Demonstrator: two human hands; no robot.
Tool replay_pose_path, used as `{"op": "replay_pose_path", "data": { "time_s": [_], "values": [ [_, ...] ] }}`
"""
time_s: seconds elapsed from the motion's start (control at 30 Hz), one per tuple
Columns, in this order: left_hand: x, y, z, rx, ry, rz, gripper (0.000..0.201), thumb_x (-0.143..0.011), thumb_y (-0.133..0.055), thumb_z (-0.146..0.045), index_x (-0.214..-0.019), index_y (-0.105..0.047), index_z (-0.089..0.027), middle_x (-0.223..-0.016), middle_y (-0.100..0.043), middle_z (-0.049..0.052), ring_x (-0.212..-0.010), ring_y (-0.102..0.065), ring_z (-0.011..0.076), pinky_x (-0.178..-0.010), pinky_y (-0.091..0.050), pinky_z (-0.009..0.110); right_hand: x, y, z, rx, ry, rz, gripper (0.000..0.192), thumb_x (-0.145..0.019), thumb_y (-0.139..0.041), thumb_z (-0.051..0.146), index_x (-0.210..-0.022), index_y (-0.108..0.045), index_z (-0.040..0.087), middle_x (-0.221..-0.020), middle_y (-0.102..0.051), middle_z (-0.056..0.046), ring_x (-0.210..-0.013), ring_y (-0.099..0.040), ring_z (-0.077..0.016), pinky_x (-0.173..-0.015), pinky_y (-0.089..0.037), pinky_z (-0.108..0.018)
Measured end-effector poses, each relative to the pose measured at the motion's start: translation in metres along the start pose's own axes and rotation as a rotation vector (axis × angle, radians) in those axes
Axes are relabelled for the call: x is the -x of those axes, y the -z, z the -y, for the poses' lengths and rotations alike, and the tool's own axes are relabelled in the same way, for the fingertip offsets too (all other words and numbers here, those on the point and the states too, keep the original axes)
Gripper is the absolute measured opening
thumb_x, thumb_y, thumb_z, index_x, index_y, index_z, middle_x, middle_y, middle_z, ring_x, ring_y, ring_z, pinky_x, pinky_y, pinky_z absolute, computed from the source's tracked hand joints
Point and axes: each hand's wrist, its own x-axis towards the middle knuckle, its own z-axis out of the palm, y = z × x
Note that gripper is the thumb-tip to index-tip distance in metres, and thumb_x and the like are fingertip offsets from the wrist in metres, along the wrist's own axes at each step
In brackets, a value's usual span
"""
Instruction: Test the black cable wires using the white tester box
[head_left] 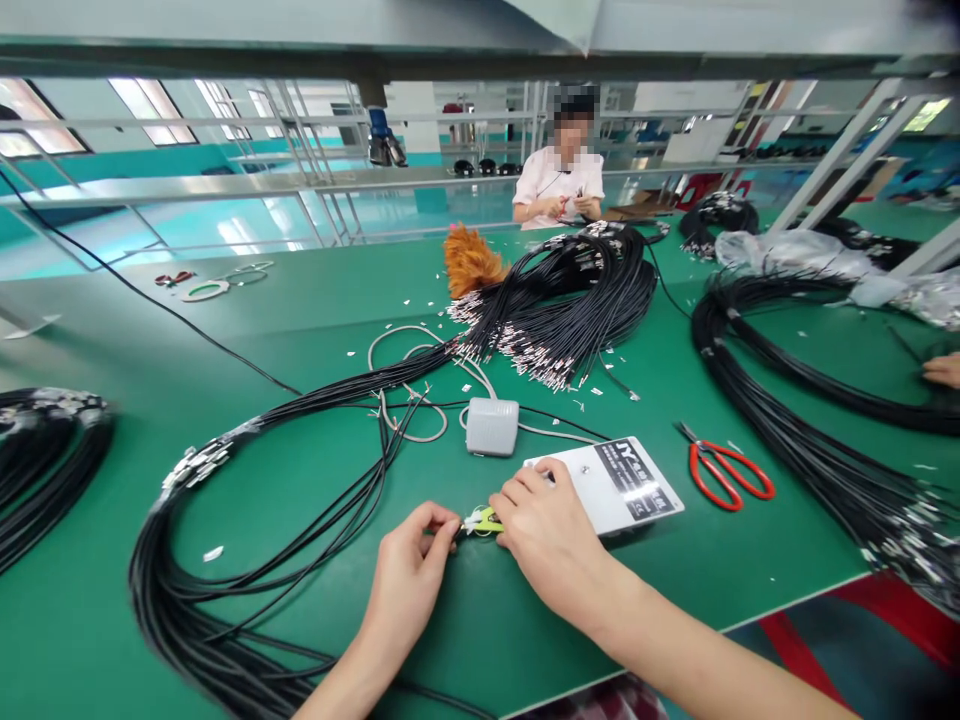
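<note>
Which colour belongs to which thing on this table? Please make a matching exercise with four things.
Things:
1. scissors
2. foot pedal
3. feather duster
4. cable bundle

Colours:
a. black
b. red handles
c. orange-brown
d. light grey

Pairs: 1-b, 2-d, 3-c, 4-a

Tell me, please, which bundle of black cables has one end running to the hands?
The looped bundle at near left; one strand reaches the left hand and right hand. The other bundles lie apart.
</note>
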Motion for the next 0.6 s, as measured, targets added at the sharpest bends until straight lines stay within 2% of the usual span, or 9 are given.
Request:
{"op": "replay_pose_path", "data": {
  "time_s": [0.07,0.17,0.23,0.3,0.37,0.43,0.6],
  "values": [
    [0.0,0.0,0.002,-0.002,0.004,0.004,0.022,-0.083,-0.058,-0.039,-0.076,-0.064,-0.019,-0.066,-0.061,-0.001,-0.057,-0.056,0.0161,-0.056,-0.042,0.025,0.007,0.008,-0.002,-0.063,0.005,-0.062,0.025,-0.08,-0.078,0.031,-0.096,-0.066,0.017,-0.097,-0.073,-0.006,-0.095,-0.061,-0.0247,-0.09,-0.033,-0.043],
    [0.0,0.001,0.002,0.003,0.007,0.004,0.022,-0.083,-0.059,-0.039,-0.076,-0.065,-0.019,-0.066,-0.062,-0.001,-0.058,-0.057,0.0166,-0.057,-0.042,0.024,0.03,0.016,-0.01,-0.183,-0.049,-0.295,0.023,-0.091,-0.065,0.026,-0.113,-0.063,0.019,-0.118,-0.07,-0.006,-0.111,-0.059,-0.0229,-0.096,-0.033,-0.042],
    [0.001,0.002,0.002,0.012,0.003,-0.001,0.023,-0.082,-0.06,-0.04,-0.075,-0.065,-0.019,-0.065,-0.062,0.0,-0.058,-0.058,0.0171,-0.056,-0.043,0.025,0.053,0.015,-0.015,-0.212,-0.129,-0.48,0.018,-0.094,-0.057,0.019,-0.111,-0.063,0.021,-0.118,-0.071,-0.004,-0.114,-0.058,-0.0228,-0.099,-0.032,-0.041],
    [0.0,0.002,0.002,0.021,-0.001,-0.004,0.023,-0.081,-0.06,-0.041,-0.074,-0.065,-0.019,-0.065,-0.063,0.0,-0.057,-0.058,0.0175,-0.055,-0.043,0.025,0.076,0.008,-0.019,-0.184,-0.182,-0.597,0.015,-0.093,-0.057,0.015,-0.104,-0.063,0.023,-0.118,-0.071,-0.005,-0.116,-0.057,-0.0245,-0.099,-0.033,-0.042],
    [-0.001,0.002,0.003,0.025,-0.006,-0.002,0.024,-0.08,-0.061,-0.043,-0.074,-0.065,-0.02,-0.067,-0.064,0.001,-0.058,-0.059,0.0181,-0.056,-0.045,0.026,0.094,-0.004,-0.019,-0.167,-0.218,-0.612,0.021,-0.092,-0.052,0.009,-0.105,-0.063,0.022,-0.125,-0.068,-0.007,-0.121,-0.053,-0.026,-0.099,-0.034,-0.043],
    [-0.002,0.002,0.005,0.019,-0.012,0.002,0.025,-0.08,-0.061,-0.044,-0.074,-0.065,-0.02,-0.069,-0.065,0.001,-0.059,-0.06,0.0185,-0.057,-0.046,0.026,0.104,-0.015,-0.016,-0.157,-0.193,-0.583,0.022,-0.091,-0.053,0.011,-0.106,-0.063,0.023,-0.129,-0.066,-0.006,-0.122,-0.051,-0.0259,-0.098,-0.035,-0.042],
    [-0.001,0.006,0.005,-0.013,-0.003,0.007,0.025,-0.08,-0.061,-0.045,-0.073,-0.065,-0.02,-0.068,-0.065,0.001,-0.058,-0.06,0.0182,-0.057,-0.046,0.026,0.105,-0.027,-0.011,-0.071,-0.22,-0.552,0.02,-0.089,-0.06,0.016,-0.106,-0.062,0.026,-0.121,-0.071,0.001,-0.115,-0.057,-0.0249,-0.097,-0.034,-0.042]
  ]
}}
